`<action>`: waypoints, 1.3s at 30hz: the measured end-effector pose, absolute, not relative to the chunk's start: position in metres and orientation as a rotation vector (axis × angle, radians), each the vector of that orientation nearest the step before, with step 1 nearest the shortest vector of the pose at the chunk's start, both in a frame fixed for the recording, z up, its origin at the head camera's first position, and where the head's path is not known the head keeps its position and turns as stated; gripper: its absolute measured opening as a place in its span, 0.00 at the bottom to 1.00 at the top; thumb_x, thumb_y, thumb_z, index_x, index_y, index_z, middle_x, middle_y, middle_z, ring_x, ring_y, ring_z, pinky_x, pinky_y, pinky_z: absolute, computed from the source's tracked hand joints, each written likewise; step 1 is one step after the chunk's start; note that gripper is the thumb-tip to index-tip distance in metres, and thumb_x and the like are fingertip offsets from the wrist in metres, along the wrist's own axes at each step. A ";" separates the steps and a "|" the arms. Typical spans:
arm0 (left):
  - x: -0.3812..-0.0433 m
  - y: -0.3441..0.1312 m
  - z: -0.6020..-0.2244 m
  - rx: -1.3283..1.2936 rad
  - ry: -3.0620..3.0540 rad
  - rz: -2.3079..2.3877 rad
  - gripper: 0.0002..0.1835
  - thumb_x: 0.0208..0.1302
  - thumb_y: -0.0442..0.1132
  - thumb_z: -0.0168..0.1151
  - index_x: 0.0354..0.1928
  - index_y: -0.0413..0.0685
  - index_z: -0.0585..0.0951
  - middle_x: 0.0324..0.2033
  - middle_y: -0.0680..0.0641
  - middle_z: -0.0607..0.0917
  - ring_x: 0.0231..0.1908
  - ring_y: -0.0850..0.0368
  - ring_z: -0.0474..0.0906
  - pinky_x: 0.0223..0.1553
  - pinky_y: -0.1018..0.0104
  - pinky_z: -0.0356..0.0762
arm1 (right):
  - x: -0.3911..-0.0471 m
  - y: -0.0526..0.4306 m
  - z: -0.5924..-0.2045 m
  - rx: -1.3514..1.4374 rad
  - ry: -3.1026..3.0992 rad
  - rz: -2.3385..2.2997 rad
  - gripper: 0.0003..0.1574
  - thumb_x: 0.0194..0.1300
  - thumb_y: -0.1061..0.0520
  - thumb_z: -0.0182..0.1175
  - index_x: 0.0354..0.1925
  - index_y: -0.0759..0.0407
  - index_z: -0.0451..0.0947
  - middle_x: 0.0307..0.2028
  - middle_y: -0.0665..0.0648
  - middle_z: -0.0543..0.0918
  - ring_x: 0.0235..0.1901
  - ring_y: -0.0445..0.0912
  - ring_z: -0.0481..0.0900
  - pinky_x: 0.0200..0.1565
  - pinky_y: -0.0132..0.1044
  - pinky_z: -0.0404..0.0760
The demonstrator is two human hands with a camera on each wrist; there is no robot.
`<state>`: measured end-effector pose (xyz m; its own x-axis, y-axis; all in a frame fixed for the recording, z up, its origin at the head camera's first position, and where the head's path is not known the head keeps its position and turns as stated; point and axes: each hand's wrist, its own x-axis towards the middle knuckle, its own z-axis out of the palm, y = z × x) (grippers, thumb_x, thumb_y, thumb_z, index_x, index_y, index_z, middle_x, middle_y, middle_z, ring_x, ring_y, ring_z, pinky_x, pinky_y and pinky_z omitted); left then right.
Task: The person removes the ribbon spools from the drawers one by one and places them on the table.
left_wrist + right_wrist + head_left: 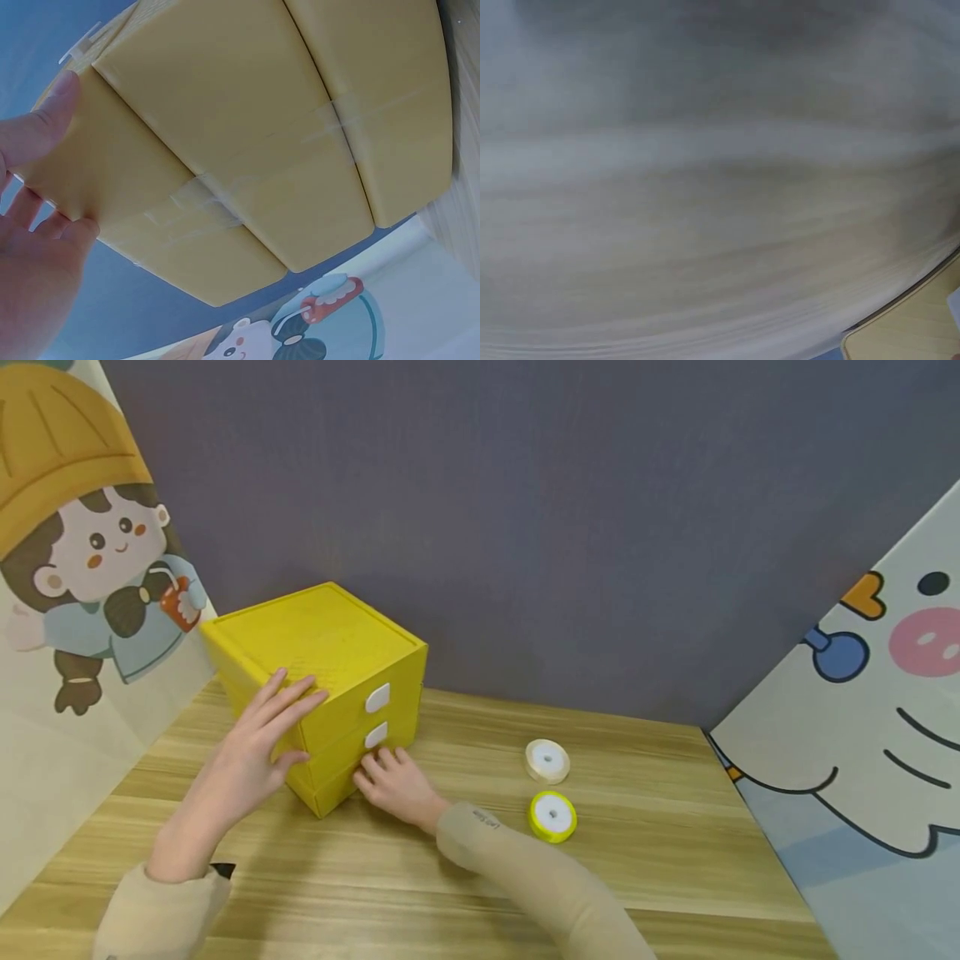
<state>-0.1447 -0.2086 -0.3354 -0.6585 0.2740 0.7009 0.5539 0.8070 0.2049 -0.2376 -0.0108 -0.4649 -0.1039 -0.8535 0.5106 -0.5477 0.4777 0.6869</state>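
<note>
A yellow drawer box [322,635] with three tiers stands at the left of the wooden table. White handles [378,697] mark its upper two drawers. My left hand [258,743] rests on the near top corner, fingers straight over the top and thumb against the side. Clear tape [210,202] crosses the seams on that side in the left wrist view. At the bottom drawer, my right hand [397,787] has its fingers curled at the front, where the handle is hidden beneath them. The right wrist view catches only a corner of the box [900,330].
Two ribbon rolls lie right of the box: a cream roll [547,762] behind and a yellow roll [553,817] nearer. A grey wall [525,527] rises behind the table [637,860], and printed cartoon panels [862,735] border both sides.
</note>
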 end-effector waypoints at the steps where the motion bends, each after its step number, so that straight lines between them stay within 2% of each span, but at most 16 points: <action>1: -0.145 -0.208 -0.336 -0.609 -2.306 -0.536 0.48 0.31 0.19 0.75 0.63 0.46 0.73 0.64 0.40 0.73 0.73 0.45 0.56 0.51 0.44 0.76 | -0.236 -0.011 -0.465 1.180 -1.793 -0.404 0.26 0.75 0.57 0.32 0.34 0.43 0.77 0.36 0.46 0.78 0.36 0.42 0.77 0.34 0.31 0.76; 7: -0.147 -0.208 -0.338 -0.622 -2.302 -0.550 0.47 0.32 0.20 0.75 0.63 0.46 0.73 0.64 0.40 0.73 0.73 0.45 0.56 0.60 0.50 0.72 | -0.232 -0.013 -0.467 1.123 -1.841 -0.420 0.26 0.75 0.60 0.32 0.35 0.44 0.76 0.36 0.46 0.78 0.36 0.42 0.77 0.35 0.33 0.76; 15: -0.148 -0.208 -0.338 -0.630 -2.308 -0.546 0.47 0.33 0.20 0.75 0.64 0.46 0.73 0.64 0.41 0.73 0.73 0.45 0.55 0.61 0.54 0.72 | -0.231 -0.012 -0.466 1.108 -1.838 -0.381 0.30 0.75 0.61 0.28 0.33 0.44 0.76 0.36 0.46 0.79 0.35 0.41 0.77 0.34 0.32 0.77; 18: -0.148 -0.209 -0.337 -0.632 -2.307 -0.547 0.48 0.33 0.21 0.76 0.64 0.47 0.73 0.64 0.41 0.73 0.73 0.45 0.56 0.62 0.56 0.72 | -0.230 -0.009 -0.465 1.121 -1.847 -0.386 0.28 0.75 0.61 0.30 0.33 0.44 0.76 0.35 0.45 0.78 0.35 0.41 0.77 0.34 0.32 0.76; 22: -0.148 -0.210 -0.335 -0.624 -2.304 -0.549 0.47 0.33 0.20 0.75 0.63 0.46 0.73 0.64 0.41 0.73 0.72 0.45 0.56 0.66 0.61 0.69 | -0.224 -0.001 -0.463 1.152 -1.861 -0.418 0.21 0.74 0.61 0.36 0.34 0.46 0.74 0.35 0.45 0.77 0.35 0.41 0.76 0.35 0.31 0.76; 24: -0.147 -0.210 -0.335 -0.619 -2.309 -0.548 0.47 0.33 0.20 0.75 0.63 0.47 0.73 0.65 0.42 0.73 0.73 0.45 0.56 0.63 0.58 0.71 | -0.220 0.005 -0.461 1.171 -1.869 -0.422 0.18 0.73 0.60 0.38 0.34 0.47 0.73 0.35 0.45 0.76 0.35 0.41 0.76 0.35 0.31 0.77; 28: -0.146 -0.211 -0.334 -0.614 -2.324 -0.548 0.46 0.34 0.20 0.75 0.63 0.47 0.73 0.65 0.43 0.72 0.73 0.46 0.55 0.54 0.47 0.75 | -0.213 0.019 -0.462 1.187 -1.845 -0.428 0.19 0.73 0.62 0.37 0.33 0.47 0.72 0.34 0.46 0.76 0.34 0.41 0.76 0.36 0.32 0.78; 39: -0.144 -0.210 -0.335 -0.588 -2.335 -0.570 0.46 0.34 0.20 0.75 0.62 0.47 0.74 0.66 0.43 0.72 0.73 0.47 0.54 0.50 0.42 0.76 | -0.197 0.047 -0.457 1.208 -1.799 -0.417 0.20 0.70 0.62 0.37 0.31 0.46 0.74 0.33 0.46 0.78 0.33 0.42 0.78 0.37 0.31 0.80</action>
